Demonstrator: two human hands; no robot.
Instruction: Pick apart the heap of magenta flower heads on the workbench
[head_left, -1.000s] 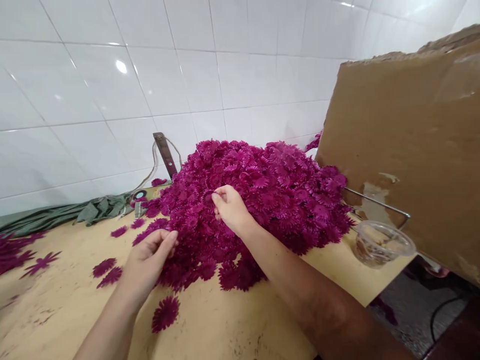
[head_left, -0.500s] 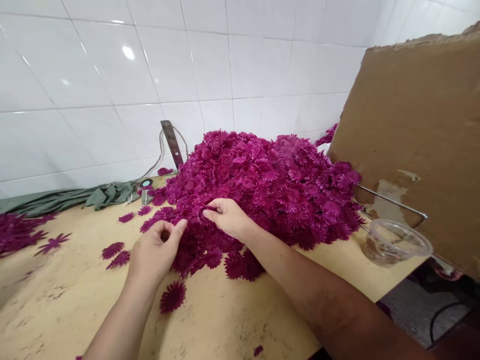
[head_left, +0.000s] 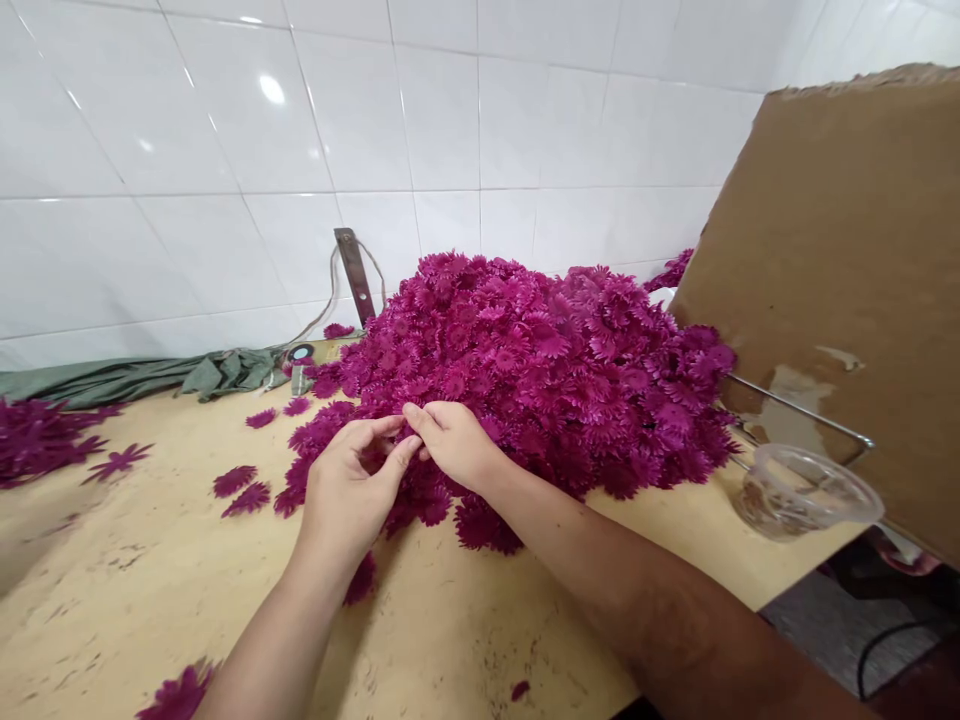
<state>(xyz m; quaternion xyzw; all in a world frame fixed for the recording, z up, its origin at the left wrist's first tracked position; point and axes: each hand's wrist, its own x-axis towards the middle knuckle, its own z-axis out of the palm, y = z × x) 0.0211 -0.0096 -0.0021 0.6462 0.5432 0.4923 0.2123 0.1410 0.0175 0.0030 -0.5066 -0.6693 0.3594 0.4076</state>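
Note:
My left hand (head_left: 358, 468) and my right hand (head_left: 446, 440) meet at the fingertips, just in front of a large heap of purple artificial flower heads (head_left: 517, 350). Thumb and fingers are pinched together on both hands. A purple flower head sits in my right fingers in the earlier view; the fingers now mostly cover it. What my left fingertips grip is hidden. Part of a loose flower head (head_left: 361, 580) shows on the table beside my left wrist, and another (head_left: 176, 695) lies by my left forearm.
A tan table (head_left: 442, 630) carries it all. On the right stand a clear plastic tub (head_left: 806, 490), a bent metal rod (head_left: 802, 410) and a large cardboard sheet (head_left: 840, 270). More purple flowers (head_left: 45, 440) and a green cloth (head_left: 225, 373) lie left. White tiles (head_left: 322, 100) back the table.
My left hand has moved right and up to meet my right hand, closing the gap between them. The view has shifted slightly.

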